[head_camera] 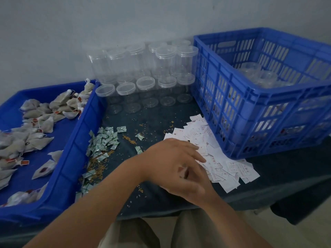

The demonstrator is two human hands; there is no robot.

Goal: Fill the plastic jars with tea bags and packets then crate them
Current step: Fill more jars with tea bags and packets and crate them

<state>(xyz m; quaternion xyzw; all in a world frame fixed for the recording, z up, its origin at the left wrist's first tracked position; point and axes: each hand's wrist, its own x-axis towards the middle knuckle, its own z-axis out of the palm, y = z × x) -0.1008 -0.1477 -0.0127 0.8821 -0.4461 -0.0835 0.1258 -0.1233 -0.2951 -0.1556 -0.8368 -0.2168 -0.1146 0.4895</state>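
My left hand [168, 158] reaches across from the left, its fingers stretched out flat and touching a heap of white paper packets [232, 169]. My right hand [193, 183] lies just below it, partly covered, with fingers curled; blur hides whether it holds a packet. Small green packets [105, 140] lie scattered left of my hands. Tea bags [41, 120] fill a shallow blue tray [71, 158] on the left. Several empty clear plastic jars [145, 83] stand stacked at the back. A blue slatted crate [250, 104] at the right holds a few jars [258, 74].
Loose grains [130, 140] are strewn over the dark tabletop between the packets. A pale wall stands right behind the jars. The table's front edge runs just below my hands, with my lap beneath it.
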